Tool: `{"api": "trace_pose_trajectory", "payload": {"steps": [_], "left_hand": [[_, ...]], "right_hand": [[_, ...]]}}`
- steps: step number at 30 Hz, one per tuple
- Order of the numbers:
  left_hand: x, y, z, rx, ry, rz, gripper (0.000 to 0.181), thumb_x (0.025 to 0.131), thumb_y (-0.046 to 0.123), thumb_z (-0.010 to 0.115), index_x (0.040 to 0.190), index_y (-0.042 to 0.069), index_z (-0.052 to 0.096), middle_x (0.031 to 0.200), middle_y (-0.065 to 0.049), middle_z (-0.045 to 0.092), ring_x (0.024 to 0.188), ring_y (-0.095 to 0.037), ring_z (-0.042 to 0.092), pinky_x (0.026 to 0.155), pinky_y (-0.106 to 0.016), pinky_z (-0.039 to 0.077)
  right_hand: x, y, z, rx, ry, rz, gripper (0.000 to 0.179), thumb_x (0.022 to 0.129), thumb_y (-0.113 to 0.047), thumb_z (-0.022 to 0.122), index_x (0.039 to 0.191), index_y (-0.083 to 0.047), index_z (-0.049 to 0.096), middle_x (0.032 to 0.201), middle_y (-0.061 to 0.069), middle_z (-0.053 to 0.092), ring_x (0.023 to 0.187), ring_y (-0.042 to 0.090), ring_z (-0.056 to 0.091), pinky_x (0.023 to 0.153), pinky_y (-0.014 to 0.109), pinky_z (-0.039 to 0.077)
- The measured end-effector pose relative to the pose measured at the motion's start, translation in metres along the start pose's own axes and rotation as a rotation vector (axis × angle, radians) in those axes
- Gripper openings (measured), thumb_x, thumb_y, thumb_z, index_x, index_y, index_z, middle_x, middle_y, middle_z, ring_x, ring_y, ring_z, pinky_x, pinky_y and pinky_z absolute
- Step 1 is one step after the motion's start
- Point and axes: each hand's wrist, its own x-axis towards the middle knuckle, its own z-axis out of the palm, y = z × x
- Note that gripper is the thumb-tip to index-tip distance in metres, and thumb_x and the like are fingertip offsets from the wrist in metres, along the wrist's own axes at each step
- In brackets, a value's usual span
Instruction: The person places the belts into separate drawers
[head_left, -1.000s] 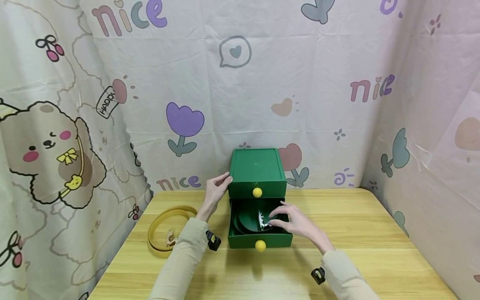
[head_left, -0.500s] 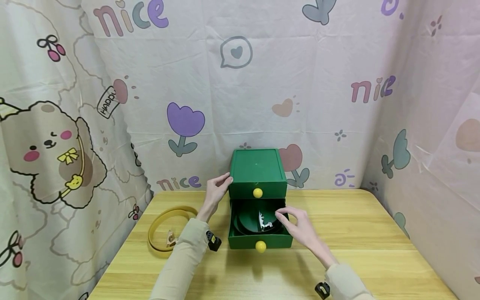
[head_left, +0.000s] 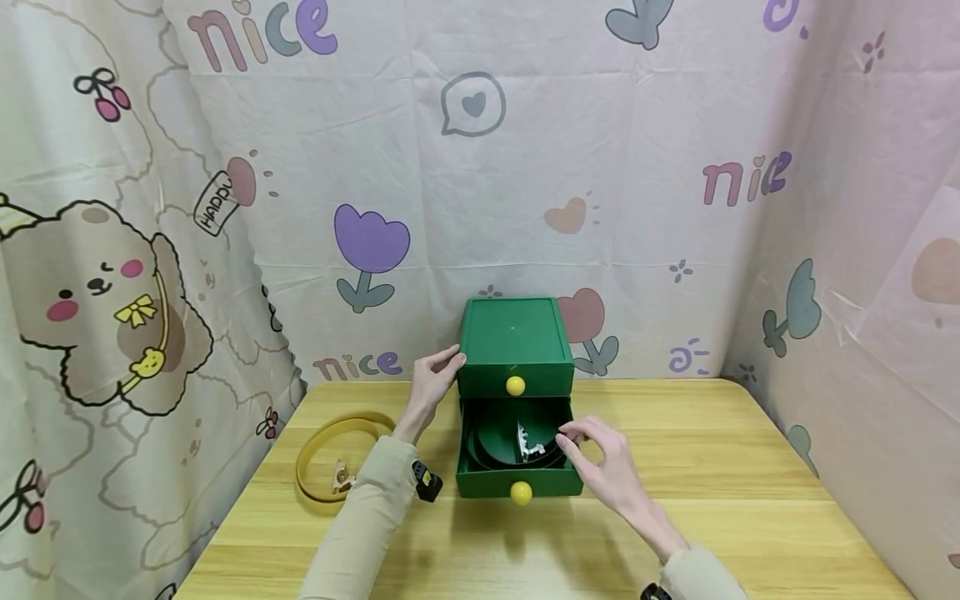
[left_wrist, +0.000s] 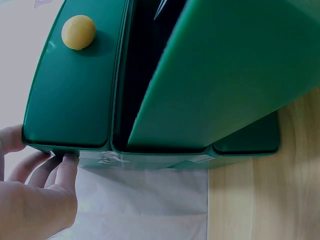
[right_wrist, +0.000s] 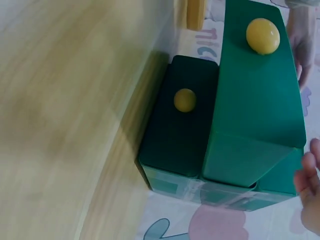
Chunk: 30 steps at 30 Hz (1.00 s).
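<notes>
A green drawer cabinet point(head_left: 515, 331) stands on the table, its middle drawer point(head_left: 483, 483) pulled out. In that drawer lies a coiled black belt point(head_left: 480, 454) with a silver buckle point(head_left: 529, 446). My left hand point(head_left: 431, 382) holds the cabinet's upper left front corner; in the left wrist view the thumb is at the top and the fingers point(left_wrist: 66, 172) bend against the side. My right hand point(head_left: 611, 467) is at the drawer's right rim, thumb and forefinger tips close together beside the belt's coil. Whether they pinch the belt is unclear. The right wrist view shows only curved fingers point(right_wrist: 309, 172) at its edge.
A coiled yellow belt point(head_left: 303, 458) with a gold-coloured buckle point(head_left: 342, 477) lies on the wooden table point(head_left: 750, 483) left of the cabinet. Yellow knobs point(head_left: 521, 492) stick out from the drawer fronts. A patterned curtain point(head_left: 480, 183) hangs behind and at both sides.
My right hand has moved away from the silver buckle to the right rim of the drawer, its thumb and forefinger closer together. The left hand stays on the cabinet corner.
</notes>
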Motion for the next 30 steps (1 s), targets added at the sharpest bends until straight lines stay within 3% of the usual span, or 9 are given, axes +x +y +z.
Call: {"api": "trace_pose_trajectory", "payload": {"steps": [4,9,17,24,30], "left_hand": [[-0.001,0.0,0.0,0.003,0.004,0.0,0.041,0.099,0.019,0.064,0.137,0.004,0.062,0.136,-0.021,0.064,0.114,-0.017,0.065,0.097,-0.029,0.054],[-0.001,0.001,-0.001,0.008,0.007,0.0,0.041,0.099,0.019,0.065,0.137,0.003,0.062,0.136,-0.02,0.064,0.111,-0.015,0.065,0.095,-0.029,0.055],[0.0,0.0,-0.001,0.003,0.011,0.002,0.04,0.099,0.018,0.065,0.136,0.005,0.063,0.134,-0.02,0.065,0.103,-0.008,0.064,0.087,-0.023,0.054],[0.0,0.0,0.0,-0.005,0.005,-0.002,0.042,0.099,0.019,0.065,0.137,0.003,0.061,0.138,-0.021,0.063,0.117,-0.019,0.064,0.091,-0.02,0.054],[0.0,0.001,0.0,-0.005,0.004,-0.016,0.042,0.098,0.019,0.065,0.138,0.005,0.062,0.138,-0.018,0.064,0.119,-0.021,0.064,0.088,-0.018,0.054]], "right_hand": [[-0.002,-0.003,0.003,0.011,0.07,-0.075,0.027,0.074,0.012,0.078,0.091,-0.008,0.073,0.066,-0.003,0.059,0.061,0.011,0.052,0.055,0.019,0.042],[-0.003,-0.007,0.006,0.033,0.094,-0.157,0.027,0.071,0.014,0.077,0.085,-0.008,0.074,0.06,-0.005,0.063,0.052,0.003,0.052,0.047,0.013,0.04],[-0.007,-0.013,0.014,0.065,0.024,-0.199,0.023,0.073,0.011,0.078,0.083,-0.009,0.073,0.057,-0.004,0.067,0.048,0.0,0.056,0.048,0.009,0.045],[-0.015,-0.015,0.023,0.041,-0.054,-0.241,0.016,0.077,0.001,0.082,0.08,-0.01,0.071,0.056,-0.007,0.065,0.047,-0.003,0.055,0.049,0.006,0.042],[-0.024,-0.015,0.032,-0.05,-0.09,-0.269,0.017,0.08,-0.01,0.085,0.077,-0.008,0.067,0.055,-0.006,0.067,0.047,-0.005,0.057,0.049,0.002,0.041]]}}
